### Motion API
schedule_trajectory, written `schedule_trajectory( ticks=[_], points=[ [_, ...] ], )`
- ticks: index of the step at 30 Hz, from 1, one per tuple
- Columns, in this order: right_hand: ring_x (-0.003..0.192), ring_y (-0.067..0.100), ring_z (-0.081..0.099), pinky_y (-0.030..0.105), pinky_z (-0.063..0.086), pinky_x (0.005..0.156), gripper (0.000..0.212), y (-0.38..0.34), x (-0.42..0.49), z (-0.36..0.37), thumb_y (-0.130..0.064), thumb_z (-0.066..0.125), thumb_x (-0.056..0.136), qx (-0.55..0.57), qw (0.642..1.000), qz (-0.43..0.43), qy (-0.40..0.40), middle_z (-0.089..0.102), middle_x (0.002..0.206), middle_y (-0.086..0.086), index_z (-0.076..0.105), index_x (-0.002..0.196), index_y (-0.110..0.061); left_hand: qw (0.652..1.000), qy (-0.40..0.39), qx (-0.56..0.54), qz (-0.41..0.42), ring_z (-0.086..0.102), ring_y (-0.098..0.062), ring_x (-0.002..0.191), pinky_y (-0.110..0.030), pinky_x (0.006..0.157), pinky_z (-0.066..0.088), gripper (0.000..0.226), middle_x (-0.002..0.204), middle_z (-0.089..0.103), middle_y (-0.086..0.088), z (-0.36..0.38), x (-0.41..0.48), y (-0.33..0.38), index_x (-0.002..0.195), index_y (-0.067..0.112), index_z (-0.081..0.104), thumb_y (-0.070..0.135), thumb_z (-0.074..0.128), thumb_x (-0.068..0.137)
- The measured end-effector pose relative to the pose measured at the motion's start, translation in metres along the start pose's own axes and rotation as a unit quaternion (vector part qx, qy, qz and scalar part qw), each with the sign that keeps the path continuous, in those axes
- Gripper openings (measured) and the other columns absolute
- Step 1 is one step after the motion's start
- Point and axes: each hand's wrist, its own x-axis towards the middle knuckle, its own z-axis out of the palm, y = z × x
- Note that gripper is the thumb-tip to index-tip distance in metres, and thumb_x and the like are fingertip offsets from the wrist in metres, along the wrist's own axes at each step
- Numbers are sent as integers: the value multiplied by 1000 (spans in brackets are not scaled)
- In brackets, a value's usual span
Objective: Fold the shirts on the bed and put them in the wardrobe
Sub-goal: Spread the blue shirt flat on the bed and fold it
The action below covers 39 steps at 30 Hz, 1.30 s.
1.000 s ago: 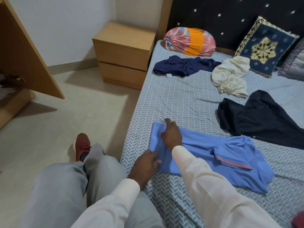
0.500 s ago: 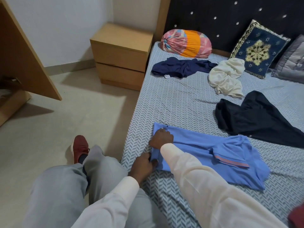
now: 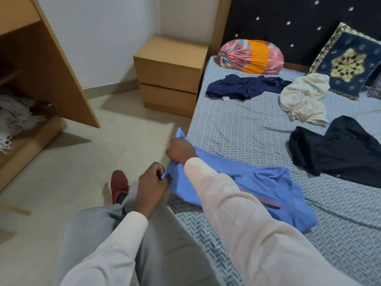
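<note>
Two grips: left hand [image 3: 151, 182] and right hand [image 3: 180, 149], fingers clamped on the blue shirt [image 3: 257, 186] edge.
Fold: lift level, lay across squarely, smooth on the bed [image 3: 237, 131].

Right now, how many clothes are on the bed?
4. A light blue shirt at the near edge, a navy shirt by the pink-orange bolster, a cream shirt beside the patterned cushion, a black shirt on the right. More could lie beyond the frame.

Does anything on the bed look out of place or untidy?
Yes. Three shirts lie crumpled, unfolded: navy shirt near the round bolster, cream shirt beside the embroidered pillow, black shirt at right. Nothing looks damaged.
</note>
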Motion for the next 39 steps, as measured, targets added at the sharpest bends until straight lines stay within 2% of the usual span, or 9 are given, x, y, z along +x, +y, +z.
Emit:
schedule_trajectory(
  ticks=[7, 10, 12, 16, 19, 22, 27, 34, 39],
  points=[
    [103, 29, 62, 33, 51, 65, 85, 119, -37, -5, -4, 62, 84, 218, 976, -20, -18, 29, 152, 11, 19, 156, -15, 978, -154, -17, 140, 50, -2, 70, -13, 63, 36, 24, 77, 50, 11, 52, -35, 20, 79, 22, 53, 5, 67, 68],
    [119, 20, 55, 33, 51, 90, 88, 182, -60, -13, -5, 61, 76, 314, 949, -1, 17, 32, 156, 10, 24, 155, -17, 968, -185, 2, 170, 51, 0, 88, -13, 76, 41, 39, 98, 49, 14, 78, -46, 23, 106, 25, 60, 37, 67, 70],
    [136, 22, 42, 38, 41, 109, 91, 225, -76, -23, -9, 59, 66, 343, 938, 16, 41, 34, 155, 8, 29, 153, -15, 966, -190, 61, 163, 52, -14, 102, -28, 87, 46, 62, 112, 48, 4, 99, -51, 22, 124, 27, 57, 56, 55, 69],
    [112, 16, 51, 16, 46, 76, 77, 288, -107, -49, 14, 50, 84, 391, 917, 57, 56, 41, 140, 4, 31, 152, -14, 930, -248, 243, 122, 39, -33, 124, -42, 100, 42, 81, 140, 35, -9, 126, -56, 17, 144, 33, 41, 70, 36, 72],
    [115, 27, 53, 40, 49, 80, 78, 331, -125, -60, 3, 54, 86, 403, 911, 79, 47, 35, 149, 1, 29, 154, -24, 891, -290, 316, 148, 38, -36, 125, -42, 100, 41, 73, 145, 30, -13, 144, -63, 13, 150, 35, 30, 56, 45, 81],
    [121, 28, 47, 45, 47, 77, 76, 355, -139, -62, 3, 51, 92, 381, 920, 92, 31, 23, 152, -12, 24, 155, -29, 879, -292, 335, 174, 38, -35, 123, -41, 98, 41, 73, 142, 35, -14, 156, -68, 15, 151, 35, 28, 51, 41, 81],
    [111, 26, 52, 39, 48, 85, 78, 373, -150, -47, 1, 54, 90, 307, 940, 134, 61, 19, 161, 3, 26, 155, -31, 918, -328, 195, 108, 41, -31, 124, -37, 100, 43, 65, 136, 35, -10, 167, -66, 17, 149, 30, 34, 44, 60, 90],
    [133, 36, 41, 37, 42, 101, 80, 370, -149, -41, -14, 66, 85, 71, 978, 188, 60, 25, 152, 15, 25, 153, -18, 952, -304, 32, 30, 49, -25, 122, -31, 95, 43, 54, 135, 44, -9, 175, -69, 33, 144, 23, 35, 36, 57, 96],
    [127, 39, 38, 46, 42, 100, 66, 348, -143, -43, -30, 63, 87, -56, 966, 202, 153, 34, 145, 12, 36, 147, -22, 948, -284, -63, -131, 63, -28, 98, -42, 80, 56, 52, 115, 58, -3, 182, -62, 32, 129, 19, 38, 27, 69, 88]
  ],
)
